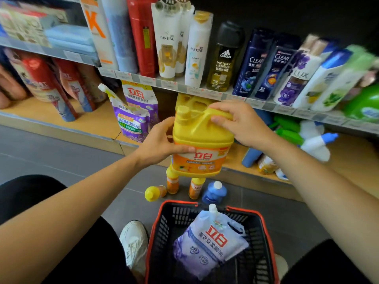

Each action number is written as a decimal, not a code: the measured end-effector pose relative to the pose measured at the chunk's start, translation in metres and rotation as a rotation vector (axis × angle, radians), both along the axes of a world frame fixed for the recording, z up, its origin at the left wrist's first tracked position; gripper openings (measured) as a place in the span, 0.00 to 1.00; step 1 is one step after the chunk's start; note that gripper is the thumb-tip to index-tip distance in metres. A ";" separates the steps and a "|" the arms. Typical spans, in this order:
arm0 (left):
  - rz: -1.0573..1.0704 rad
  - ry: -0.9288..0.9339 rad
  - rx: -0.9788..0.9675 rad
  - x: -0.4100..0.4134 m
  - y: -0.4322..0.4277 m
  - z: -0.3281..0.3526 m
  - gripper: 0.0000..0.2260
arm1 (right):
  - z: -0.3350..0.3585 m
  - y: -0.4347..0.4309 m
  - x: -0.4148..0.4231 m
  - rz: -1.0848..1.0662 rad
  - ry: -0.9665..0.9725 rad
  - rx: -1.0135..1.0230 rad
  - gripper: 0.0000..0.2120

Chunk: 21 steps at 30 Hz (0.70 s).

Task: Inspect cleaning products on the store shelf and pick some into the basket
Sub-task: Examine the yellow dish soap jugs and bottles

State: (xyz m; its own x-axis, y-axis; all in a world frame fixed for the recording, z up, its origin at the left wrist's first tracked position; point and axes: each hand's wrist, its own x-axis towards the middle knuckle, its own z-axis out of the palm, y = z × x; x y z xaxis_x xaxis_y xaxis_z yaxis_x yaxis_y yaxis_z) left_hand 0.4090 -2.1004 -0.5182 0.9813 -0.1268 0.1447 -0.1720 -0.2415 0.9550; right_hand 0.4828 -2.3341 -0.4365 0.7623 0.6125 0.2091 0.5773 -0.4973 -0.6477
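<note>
- The yellow detergent jug (pixel 202 136) hangs upright in the air in front of the lower shelf (pixel 96 119), above the bottles on the floor
- The left hand (pixel 162 144) wraps the jug's left side, fingers curled behind it and thumb pressed across the top of the orange label
- The right hand (pixel 240 121) grips the jug's top handle, fingers curled over it
- The black, red-rimmed basket (pixel 178 220) sits on the grey floor, nearer the person; a pale refill pouch (pixel 209 242) lies inside
- Between basket and shelf stand two small orange bottles (pixel 172 183), a third (pixel 154 193) on its side, and a blue bottle (pixel 214 192) just beside them
- Purple pouches (pixel 133 117) lean on the shelf left of the jug
- Behind the jug there seems to be another yellow jug (pixel 190 101), mostly hidden
</note>
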 end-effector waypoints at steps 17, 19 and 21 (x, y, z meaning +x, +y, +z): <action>-0.007 0.143 -0.369 -0.035 -0.039 -0.005 0.27 | -0.112 -0.053 -0.071 -0.160 0.696 0.686 0.35; 0.007 0.169 -0.401 -0.039 -0.043 -0.006 0.29 | -0.111 -0.056 -0.073 -0.159 0.708 0.708 0.35; 0.007 0.201 -0.428 -0.040 -0.046 -0.008 0.28 | -0.114 -0.060 -0.075 -0.179 0.728 0.709 0.36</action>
State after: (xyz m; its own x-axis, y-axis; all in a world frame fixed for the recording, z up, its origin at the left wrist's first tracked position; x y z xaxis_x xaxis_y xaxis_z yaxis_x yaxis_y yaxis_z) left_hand 0.3688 -2.1469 -0.5258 0.9959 -0.0904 -0.0103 0.0265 0.1806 0.9832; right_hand 0.4077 -2.3942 -0.5504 0.9167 0.3932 -0.0711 -0.1175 0.0952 -0.9885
